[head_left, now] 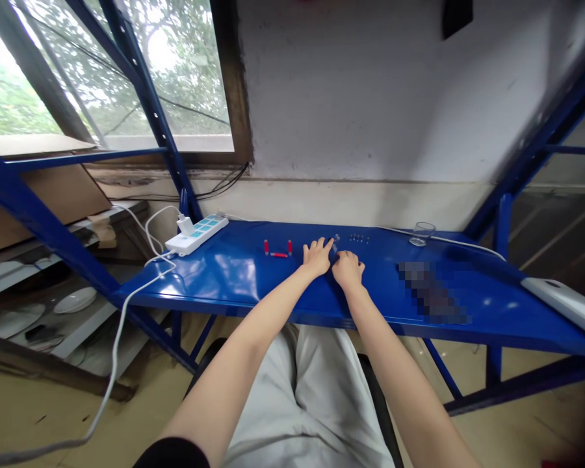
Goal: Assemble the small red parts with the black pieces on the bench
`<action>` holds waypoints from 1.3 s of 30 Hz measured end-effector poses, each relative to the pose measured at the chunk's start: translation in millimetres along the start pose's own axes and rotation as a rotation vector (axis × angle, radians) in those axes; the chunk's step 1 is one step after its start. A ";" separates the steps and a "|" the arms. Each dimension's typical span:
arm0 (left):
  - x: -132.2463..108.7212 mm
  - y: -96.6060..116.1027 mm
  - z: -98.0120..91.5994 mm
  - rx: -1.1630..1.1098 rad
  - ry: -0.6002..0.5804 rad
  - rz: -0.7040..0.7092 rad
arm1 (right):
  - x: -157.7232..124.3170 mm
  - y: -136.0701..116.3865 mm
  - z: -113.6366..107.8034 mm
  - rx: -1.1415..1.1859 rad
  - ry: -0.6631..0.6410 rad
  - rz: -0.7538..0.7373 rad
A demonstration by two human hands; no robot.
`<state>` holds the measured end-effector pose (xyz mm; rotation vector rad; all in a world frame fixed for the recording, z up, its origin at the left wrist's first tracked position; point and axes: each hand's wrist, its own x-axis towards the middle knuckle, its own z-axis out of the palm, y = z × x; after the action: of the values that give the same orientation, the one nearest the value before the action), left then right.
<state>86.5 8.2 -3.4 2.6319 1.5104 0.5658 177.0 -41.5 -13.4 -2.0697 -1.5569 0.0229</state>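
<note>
My left hand [316, 256] rests low over the blue table [214, 266], its fingers spread and its index finger reaching toward some small clear or metallic pieces [336, 242]. Just right of them is my right hand [348, 268], its fingers curled down at the tabletop; whatever lies under its fingertips is too small to make out. Left of my hands lie a red upright-looking piece [266, 247], a second one [289, 247] and a flat red piece [279, 255] between them. Several tiny pieces [359, 238] form a row behind my right hand.
A white power strip [197, 235] with a plug and cable sits at the table's back left. Toward the back right stands a clear glass [422, 234]. A blurred dark object [431, 292] lies right of my hands, and a white object [565, 302] is at the far right.
</note>
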 end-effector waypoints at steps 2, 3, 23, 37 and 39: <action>0.2 -0.3 -0.5 0.000 0.055 0.018 | 0.5 0.3 0.4 -0.001 -0.011 -0.006; 0.4 -0.3 -1.2 -0.005 0.082 0.023 | 0.8 0.4 0.7 -0.003 -0.022 -0.010; -46.9 -28.7 -12.9 -0.538 0.420 -0.161 | 13.0 2.2 16.7 -0.113 -0.204 -0.057; -48.5 -34.8 -14.6 -0.715 0.554 -0.223 | 18.4 -2.7 14.6 -0.189 -0.339 0.004; -48.7 -34.8 -14.9 -0.729 0.559 -0.215 | 18.4 -2.4 14.9 -0.194 -0.338 0.002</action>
<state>30.6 -16.8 -11.3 1.8049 1.2982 1.5605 176.1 -18.5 -19.5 -2.3106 -1.8171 0.2438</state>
